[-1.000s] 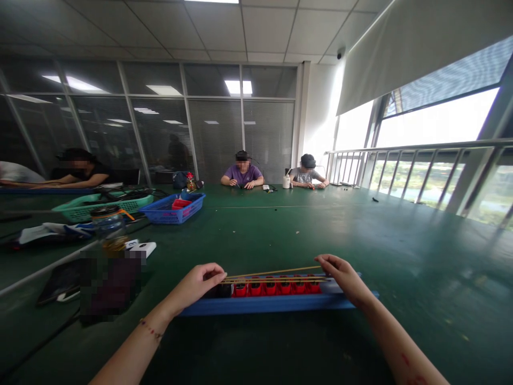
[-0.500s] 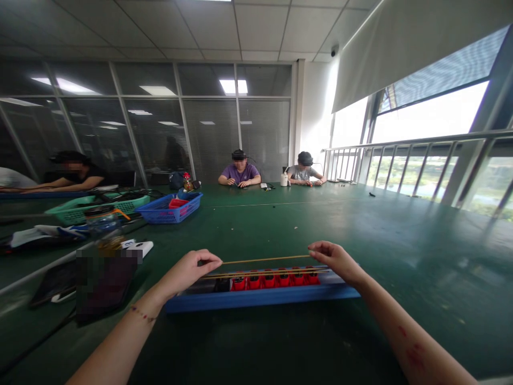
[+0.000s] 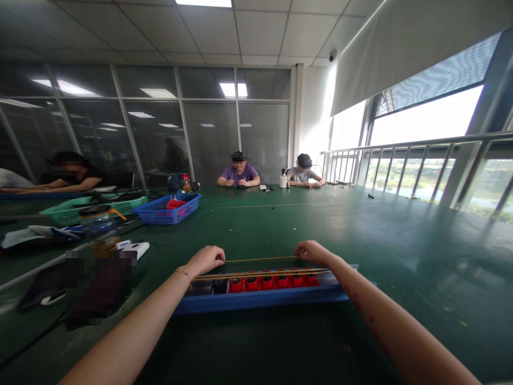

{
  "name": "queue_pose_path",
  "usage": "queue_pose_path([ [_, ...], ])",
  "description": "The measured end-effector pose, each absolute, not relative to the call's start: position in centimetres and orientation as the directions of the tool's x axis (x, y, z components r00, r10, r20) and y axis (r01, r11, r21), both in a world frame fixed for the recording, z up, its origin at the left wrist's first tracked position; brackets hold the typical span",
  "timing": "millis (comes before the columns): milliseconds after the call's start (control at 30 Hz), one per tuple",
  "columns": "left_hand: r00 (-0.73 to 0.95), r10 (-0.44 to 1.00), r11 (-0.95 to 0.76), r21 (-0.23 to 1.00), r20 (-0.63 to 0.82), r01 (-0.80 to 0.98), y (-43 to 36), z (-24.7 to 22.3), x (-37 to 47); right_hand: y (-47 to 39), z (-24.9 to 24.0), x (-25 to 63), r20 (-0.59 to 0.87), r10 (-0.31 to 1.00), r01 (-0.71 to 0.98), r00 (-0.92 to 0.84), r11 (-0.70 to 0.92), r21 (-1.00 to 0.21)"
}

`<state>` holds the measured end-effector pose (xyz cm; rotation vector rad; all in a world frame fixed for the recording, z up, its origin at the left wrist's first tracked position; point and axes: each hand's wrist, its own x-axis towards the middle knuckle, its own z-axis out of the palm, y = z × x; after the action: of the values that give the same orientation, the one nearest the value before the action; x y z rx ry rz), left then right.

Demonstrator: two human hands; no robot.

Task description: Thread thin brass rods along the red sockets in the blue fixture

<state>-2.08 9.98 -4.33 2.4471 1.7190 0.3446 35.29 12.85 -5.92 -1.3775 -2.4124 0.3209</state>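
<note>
A thin yellowish strand (image 3: 260, 260) stretches between my two hands, just beyond a long blue tray (image 3: 264, 302). My left hand (image 3: 207, 258) pinches its left end with closed fingers. The right end is held in the closed fingers of my right hand (image 3: 313, 251). Inside the tray stands a row of several red containers (image 3: 267, 282) with dark contents, and a black one (image 3: 220, 286) at their left. More long yellowish strands (image 3: 256, 275) lie lengthwise across the tray above the containers.
At the left are a blue basket (image 3: 168, 213), a green basket (image 3: 72, 214), a jar (image 3: 98, 227), a white object (image 3: 141, 249) and a dark pouch (image 3: 100, 289). Two people (image 3: 238, 172) sit at the far side, another at the far left.
My right hand has moved left, closer to my left hand. My left hand has shifted slightly, and its fingers are more curled. The strand is still between them.
</note>
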Motion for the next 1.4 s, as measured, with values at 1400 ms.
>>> queue_pose_path([
  [1400,0.326,0.944,-0.324,0.352,0.055,0.878,10.5,-5.5,-2.9,7.9,-3.7,42.3,0.276,0.955,0.548,-0.111,0.291,-0.784],
])
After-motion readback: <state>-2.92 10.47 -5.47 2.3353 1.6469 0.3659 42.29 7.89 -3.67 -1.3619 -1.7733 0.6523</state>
